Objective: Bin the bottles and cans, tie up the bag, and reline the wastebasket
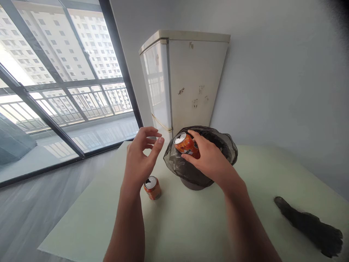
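Note:
My right hand (205,151) grips an orange soda can (187,144) by its sides, tilted with its opened silver top toward the left. The can is over the mouth of a trash bin lined with a black plastic bag (188,171), whose loose edge folds over the rim. To the left, my left hand (144,153) is raised with its fingers curved and apart, holding nothing. Below it, a second orange soda can (152,188) stands upright on the table (180,225), its top opened; part of its left side is near my forearm.
A crumpled length of black plastic (311,225) lies on the table at the right. Behind the bin stands a white refrigerator (196,72) with worn marks. A sliding glass door (68,91) is on the left, with a balcony railing beyond it.

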A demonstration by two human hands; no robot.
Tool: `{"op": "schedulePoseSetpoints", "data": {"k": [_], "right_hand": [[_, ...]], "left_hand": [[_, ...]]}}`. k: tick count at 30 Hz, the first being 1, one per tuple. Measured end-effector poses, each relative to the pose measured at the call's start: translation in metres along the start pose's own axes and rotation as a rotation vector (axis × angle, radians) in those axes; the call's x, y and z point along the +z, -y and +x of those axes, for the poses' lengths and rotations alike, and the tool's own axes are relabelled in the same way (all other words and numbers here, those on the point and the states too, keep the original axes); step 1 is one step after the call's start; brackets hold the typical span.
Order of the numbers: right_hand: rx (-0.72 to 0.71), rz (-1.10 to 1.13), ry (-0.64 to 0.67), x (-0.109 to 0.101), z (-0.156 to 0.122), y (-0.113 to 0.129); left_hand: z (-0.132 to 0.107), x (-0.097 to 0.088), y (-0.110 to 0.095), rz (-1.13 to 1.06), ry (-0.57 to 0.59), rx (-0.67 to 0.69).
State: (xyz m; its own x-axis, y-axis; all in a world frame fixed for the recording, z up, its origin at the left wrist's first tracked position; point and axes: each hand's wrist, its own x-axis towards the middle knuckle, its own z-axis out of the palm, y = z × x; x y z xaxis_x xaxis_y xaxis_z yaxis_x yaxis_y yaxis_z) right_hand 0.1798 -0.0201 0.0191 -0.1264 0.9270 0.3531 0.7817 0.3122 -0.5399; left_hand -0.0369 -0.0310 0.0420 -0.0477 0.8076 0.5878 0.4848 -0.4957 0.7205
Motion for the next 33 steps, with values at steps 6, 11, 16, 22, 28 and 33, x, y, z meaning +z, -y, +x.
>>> {"op": "schedulePoseSetpoints", "data": {"k": [6, 11, 16, 22, 28, 33], "right_hand": [[-0.01, -0.002, 0.014, 0.0011, -0.0012, -0.0035], [-0.024, -0.006, -0.001, 0.0008, -0.0017, -0.0019], [-0.033, -0.026, 0.002, 0.0026, -0.002, -0.0035], [-0.052, -0.025, 0.017, 0.0024, -0.0028, -0.002], [-0.072, -0.003, 0.012, 0.0022, -0.0031, -0.002], [-0.106, 0.017, -0.014, 0.0045, -0.0014, -0.0026]], "left_hand": [[-0.0001, 0.0005, 0.0003, 0.002, 0.0, 0.0], [0.0001, -0.0001, 0.0002, 0.002, 0.0, 0.003], [-0.0006, -0.0004, -0.0012, 0.006, 0.001, 0.0], [-0.0008, -0.0008, -0.0009, 0.01, 0.001, 0.004], [-0.0009, -0.002, -0.001, 0.012, -0.005, 0.006], [-0.0008, -0.0023, -0.0007, 0.017, -0.012, 0.005]]}}
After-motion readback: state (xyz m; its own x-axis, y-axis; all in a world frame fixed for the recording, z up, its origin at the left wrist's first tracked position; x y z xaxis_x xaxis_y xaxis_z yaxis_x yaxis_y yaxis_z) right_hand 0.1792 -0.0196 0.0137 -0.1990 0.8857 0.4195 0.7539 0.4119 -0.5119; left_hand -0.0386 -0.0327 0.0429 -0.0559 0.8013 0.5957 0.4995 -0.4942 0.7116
